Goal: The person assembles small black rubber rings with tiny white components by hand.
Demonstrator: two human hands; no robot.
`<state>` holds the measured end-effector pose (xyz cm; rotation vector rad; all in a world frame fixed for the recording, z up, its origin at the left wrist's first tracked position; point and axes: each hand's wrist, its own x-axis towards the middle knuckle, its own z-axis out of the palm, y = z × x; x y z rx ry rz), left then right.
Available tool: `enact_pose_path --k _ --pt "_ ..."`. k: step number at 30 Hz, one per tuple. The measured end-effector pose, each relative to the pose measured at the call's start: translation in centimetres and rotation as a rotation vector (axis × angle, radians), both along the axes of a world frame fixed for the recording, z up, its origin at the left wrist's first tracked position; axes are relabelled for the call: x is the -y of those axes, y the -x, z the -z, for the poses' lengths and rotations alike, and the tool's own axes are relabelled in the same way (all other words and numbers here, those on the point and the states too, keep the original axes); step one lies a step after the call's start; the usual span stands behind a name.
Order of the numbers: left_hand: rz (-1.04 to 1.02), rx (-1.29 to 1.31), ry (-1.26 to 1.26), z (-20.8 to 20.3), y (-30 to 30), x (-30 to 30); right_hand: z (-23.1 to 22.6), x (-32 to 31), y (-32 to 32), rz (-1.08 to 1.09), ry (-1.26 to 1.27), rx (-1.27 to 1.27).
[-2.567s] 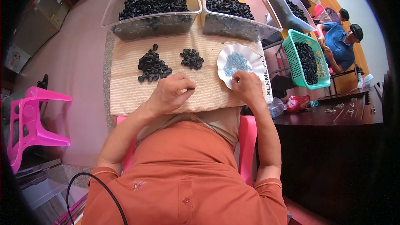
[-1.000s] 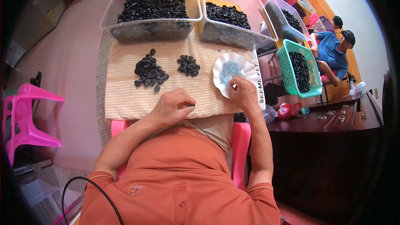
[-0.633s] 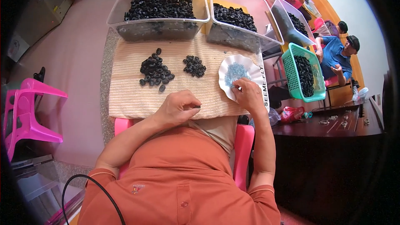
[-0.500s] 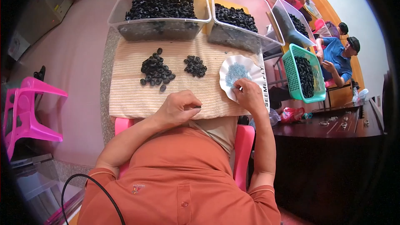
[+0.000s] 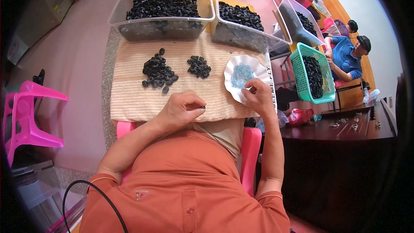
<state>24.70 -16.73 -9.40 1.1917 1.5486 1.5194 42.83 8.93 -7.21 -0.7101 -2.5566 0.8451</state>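
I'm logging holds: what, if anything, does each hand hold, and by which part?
Left hand: a small black piece, pinched at the fingertips; which part is hidden. Right hand, over the white dish: cannot be told.

Worn on the head there, the fisheye peers steeply down over the shirt (image 5: 189, 198) onto the close towel (image 5: 129, 97) and out to the far boxes (image 5: 151, 30).

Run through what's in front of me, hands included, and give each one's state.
Left hand: pinching a small black piece
Right hand: curled, its grip unclear
White dish: holding pale blue bits
Left clear bin: lidless, partly filled
Green basket: open-topped, loaded
Striped cloth: spread out
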Motion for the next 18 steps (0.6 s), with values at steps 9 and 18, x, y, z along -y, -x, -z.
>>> enact_pose_path --k 9,18 --pt "0.029 0.045 0.029 0.3 -0.2 -0.2 1.4 -0.5 -0.5 0.033 0.117 -0.184" --pt "0.01 0.131 0.133 -0.6 -0.6 -1.0 1.7 -0.4 -0.7 0.029 0.086 -0.23"
